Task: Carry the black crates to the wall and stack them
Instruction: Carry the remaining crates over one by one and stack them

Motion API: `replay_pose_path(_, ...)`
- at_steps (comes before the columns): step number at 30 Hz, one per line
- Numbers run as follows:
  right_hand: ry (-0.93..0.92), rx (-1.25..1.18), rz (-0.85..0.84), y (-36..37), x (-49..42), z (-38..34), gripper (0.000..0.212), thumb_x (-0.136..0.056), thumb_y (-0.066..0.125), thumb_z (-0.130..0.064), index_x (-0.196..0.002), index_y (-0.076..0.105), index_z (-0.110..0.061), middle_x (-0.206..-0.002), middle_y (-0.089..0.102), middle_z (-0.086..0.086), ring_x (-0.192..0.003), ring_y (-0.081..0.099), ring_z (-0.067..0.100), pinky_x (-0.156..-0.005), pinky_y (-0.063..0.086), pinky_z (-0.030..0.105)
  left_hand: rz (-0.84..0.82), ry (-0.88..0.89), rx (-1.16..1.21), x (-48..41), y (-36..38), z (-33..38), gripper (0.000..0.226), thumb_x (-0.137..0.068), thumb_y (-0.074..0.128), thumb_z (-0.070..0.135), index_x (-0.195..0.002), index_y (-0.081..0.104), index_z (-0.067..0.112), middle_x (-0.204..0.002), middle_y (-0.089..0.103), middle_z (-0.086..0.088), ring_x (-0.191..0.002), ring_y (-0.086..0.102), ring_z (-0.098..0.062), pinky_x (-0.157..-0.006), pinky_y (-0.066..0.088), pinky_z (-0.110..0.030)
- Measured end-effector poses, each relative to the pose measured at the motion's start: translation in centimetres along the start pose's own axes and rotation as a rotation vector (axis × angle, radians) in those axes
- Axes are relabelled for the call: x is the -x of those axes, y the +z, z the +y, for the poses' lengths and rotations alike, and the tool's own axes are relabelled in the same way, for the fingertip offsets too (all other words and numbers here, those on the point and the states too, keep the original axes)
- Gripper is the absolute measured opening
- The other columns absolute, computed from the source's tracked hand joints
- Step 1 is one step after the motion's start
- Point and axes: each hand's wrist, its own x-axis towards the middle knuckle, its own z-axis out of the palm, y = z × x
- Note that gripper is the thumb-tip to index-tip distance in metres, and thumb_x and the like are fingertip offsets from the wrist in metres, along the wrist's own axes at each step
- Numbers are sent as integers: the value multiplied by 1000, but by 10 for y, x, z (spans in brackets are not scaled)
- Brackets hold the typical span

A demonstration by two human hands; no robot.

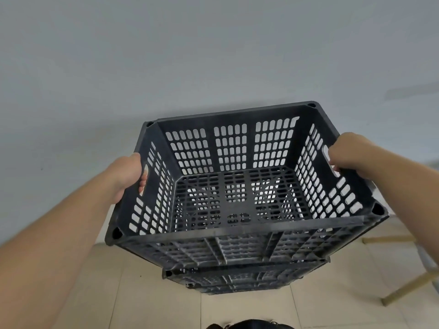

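Pale grey wall (213, 55) is seen filling the upper view, with beige floor tiles (147, 293) below. A black crate (237, 230) is held up close to the wall by its side handle slots: the left hand (128, 174) is curled through the left slot and the right hand (349, 153) through the right. Directly beneath, stacked black crates (237, 279) are seen; contact between them cannot be told. Bare tiles are seen left of the stack, and wooden legs (403, 288) at its right.

- Top crate (237, 230): black plastic, slotted walls, grid base, empty, open side up, slightly skewed, close to grey wall (213, 55).
- Lower crates (237, 280): black, stacked directly beneath, on tiled floor (142, 293).
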Motion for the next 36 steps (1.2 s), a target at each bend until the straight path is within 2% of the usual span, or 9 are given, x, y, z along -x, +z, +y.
replay_pose_path(3, -41, 204, -54, -5, 4, -3, 22, -91, 65, -8, -69, 64, -9, -87, 62, 7, -84, 62, 24, -67, 48, 26, -22, -30, -15, 1, 1, 1, 50, -107, 26, 37, -72, 50, 9, -65, 48, -11, -56, 42, -24, -60, 44, -35)
replay_pose_path(5, -62, 308, -56, -6, 10, -7, 12, -92, 66, -13, -84, 74, -10, -88, 59, 6, -83, 58, 22, -71, 47, 24, -12, -41, -17, 0, 0, -2, 53, -106, 26, 40, -71, 50, 8, -64, 48, -10, -55, 43, -24, -59, 44, -35)
replay_pose_path(8, -99, 405, -73, -4, 15, -8, 22, -92, 66, -17, -109, 78, -10, -73, 51, -2, -85, 55, 21, -78, 49, 23, -4, -54, -15, 1, -1, -6, 53, -106, 27, 42, -72, 51, 8, -64, 50, -10, -55, 43, -24, -62, 45, -35)
replay_pose_path(14, -125, 475, -74, 3, 17, -8, 26, -94, 65, -23, -116, 75, -14, -71, 44, -5, -87, 54, 18, -75, 45, 22, -2, -54, -19, 3, -5, -16, 55, -106, 27, 43, -72, 52, 8, -66, 51, -13, -55, 45, -25, -64, 46, -37)
replay_pose_path(19, -114, 452, -80, 8, 14, -2, 21, -90, 68, -22, -108, 76, -14, -72, 48, -5, -103, 64, 20, -80, 51, 24, -9, -38, -10, 2, -5, -20, 53, -104, 26, 41, -71, 51, 8, -65, 50, -11, -55, 44, -25, -65, 46, -38)
replay_pose_path(26, -3, 42, 44, 18, 7, 10, 15, -94, 59, -10, -91, 70, 0, -77, 55, 10, -82, 59, 30, -76, 53, 35, -5, -19, 23, 4, -3, -22, 51, -106, 29, 41, -81, 55, 6, -69, 52, -10, -59, 46, -23, -59, 46, -36)
replay_pose_path(32, 58, -25, -48, 13, 19, -2, 26, -94, 64, -19, -115, 72, -5, -71, 42, -3, -86, 54, 20, -62, 43, 22, 102, 71, -60, 3, 1, -31, 57, -107, 27, 43, -85, 60, 2, -76, 58, -13, -67, 53, -25, -68, 49, -40)
replay_pose_path(34, 87, -173, -19, 11, 18, -1, 18, -93, 67, -16, -102, 75, -3, -71, 45, 0, -85, 55, 23, -58, 42, 25, 96, 73, -58, 3, 2, -35, 56, -106, 27, 43, -89, 61, 2, -77, 59, -13, -67, 54, -24, -66, 49, -38)
replay_pose_path(36, 103, -345, 35, 16, 16, 4, 18, -91, 66, -5, -74, 68, -2, -79, 57, 10, -87, 62, 34, -68, 48, 30, 102, 59, -51, 3, 1, -35, 55, -106, 27, 44, -92, 61, 2, -78, 60, -12, -67, 55, -24, -66, 50, -37)
